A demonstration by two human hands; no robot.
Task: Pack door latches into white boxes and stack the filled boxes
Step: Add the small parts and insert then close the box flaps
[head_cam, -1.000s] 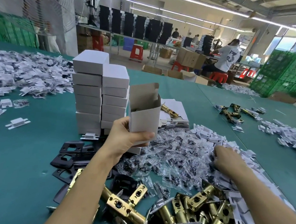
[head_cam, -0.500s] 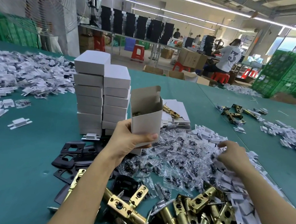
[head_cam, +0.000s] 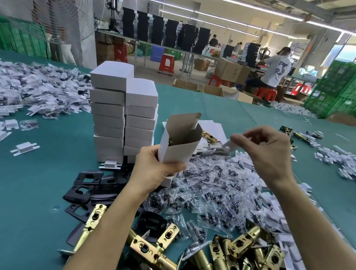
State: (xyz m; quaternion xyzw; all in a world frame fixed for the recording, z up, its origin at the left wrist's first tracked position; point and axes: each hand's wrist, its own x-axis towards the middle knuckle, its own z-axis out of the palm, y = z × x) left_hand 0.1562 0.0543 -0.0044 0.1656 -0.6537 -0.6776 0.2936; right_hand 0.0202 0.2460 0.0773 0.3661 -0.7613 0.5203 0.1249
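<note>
While the left hand (head_cam: 156, 169) grips the lower half of an open white box (head_cam: 178, 149), thumb and fingers wrapped round its walls, the box stands off the desk (head_cam: 23, 188) with its long axis nearly upright. Its mouth tips up and a little to the right, and its lid flap stands at the far side. A glint of brass shows low inside against the left wall. It is probably a latch already dropped in, though too little shows to be sure.

The right hand (head_cam: 269, 153) hangs in the air to the right of that mouth, at about the same height, near it but clearly apart. It pinches a small white piece (head_cam: 231, 145) between thumb and forefinger, with the other fingers loosely curled. The piece is blurred and points left and down, toward the opening.

So the coming move looks like a short trip leftward and slightly down for the right hand. The piece must enter along the box's upright axis, in front of the raised flap.

Two columns of closed boxes (head_cam: 124, 115) stand on the desk just behind the left hand. Brass latches (head_cam: 151, 252) lie heaped at the near edge between the forearms, beside clear bags of screws (head_cam: 211, 189).
</note>
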